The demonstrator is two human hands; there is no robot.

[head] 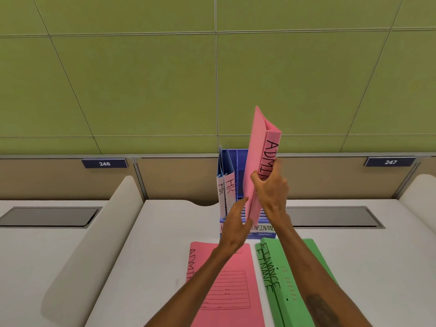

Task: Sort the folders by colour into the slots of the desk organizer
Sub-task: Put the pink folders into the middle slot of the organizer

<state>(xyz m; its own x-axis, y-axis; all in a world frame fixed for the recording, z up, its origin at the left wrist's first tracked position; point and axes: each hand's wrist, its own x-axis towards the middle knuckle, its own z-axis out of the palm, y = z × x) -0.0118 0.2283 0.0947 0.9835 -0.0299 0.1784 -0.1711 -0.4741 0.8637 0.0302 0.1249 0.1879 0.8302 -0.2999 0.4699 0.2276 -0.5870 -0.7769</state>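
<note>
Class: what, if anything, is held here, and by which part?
Right hand grips the tilted pink folder by its labelled spine, lower half; left hand holds nothing.

Green panelled wall (141, 86) rises behind white desks (165, 232) numbered 246 and 247.

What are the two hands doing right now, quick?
Left hand: open, fingers straight beside the upright pink folder.
Right hand: holding the upright pink folder.

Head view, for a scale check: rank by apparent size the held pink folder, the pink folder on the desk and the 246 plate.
1. pink folder on the desk, though nearest and cropped.
2. held pink folder, seen almost edge-on.
3. 246 plate, clearly smallest.
</note>
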